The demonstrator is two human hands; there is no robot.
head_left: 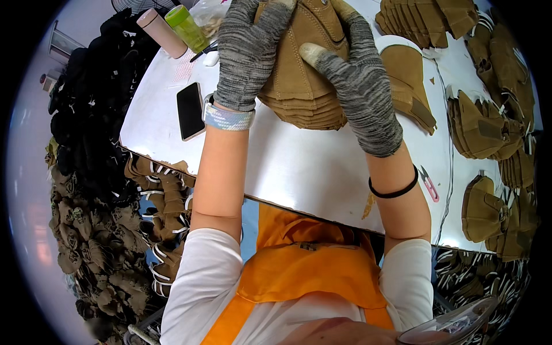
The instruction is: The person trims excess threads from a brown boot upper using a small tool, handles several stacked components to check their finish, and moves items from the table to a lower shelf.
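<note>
- Keep the stack of brown pieces [294, 86] gathered between both hands, over the far middle of the white table [293, 164]; impossible to tell whether lifted clear or partly resting there.
- Best to press evenly from both sides; square up the lower edges, now fanned in stepped layers toward the body, so as to stop any single piece from sliding out.
- Spread the thumb pressure across the top piece rather than digging in at one spot; likely to spare the stitched seams and curved edge from creasing.
- See the left hand [244, 54], grey-gloved, grasping the left side of the stack, with thumb reaching over the far part; fingertips cut off by the upper edge, so impossible to tell how tightly curled.
- See the right hand [365, 86], also gloved, grasping the right side; thumb stretched wide across the top face, fingers along the far right edge; partly open, shaped round the bulk, not clenched.
- Mind the separate brown piece [399, 77] just beside the right hand; avoid knocking or catching the cuff.
</note>
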